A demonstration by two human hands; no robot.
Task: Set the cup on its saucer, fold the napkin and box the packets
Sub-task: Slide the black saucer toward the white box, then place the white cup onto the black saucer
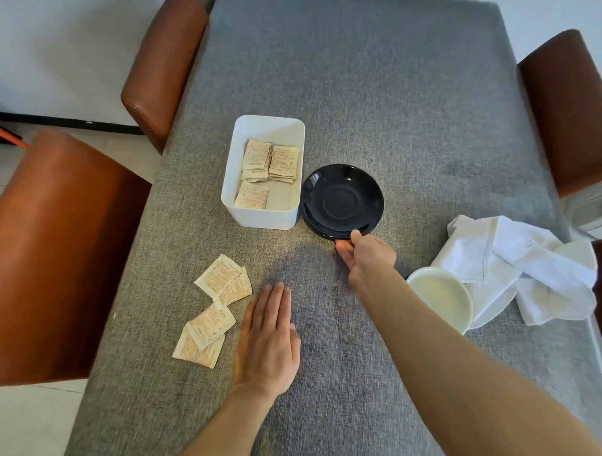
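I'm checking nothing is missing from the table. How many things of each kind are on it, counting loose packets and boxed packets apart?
Loose packets: 4
Boxed packets: several, stacked, cannot count
Box: 1
Saucer: 1
Cup: 1
Napkin: 1
Total, without boxed packets: 8

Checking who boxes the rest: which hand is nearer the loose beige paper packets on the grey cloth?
Left. The left hand lies flat right beside the loose beige paper packets; the right hand pinches the black saucer, farther away.
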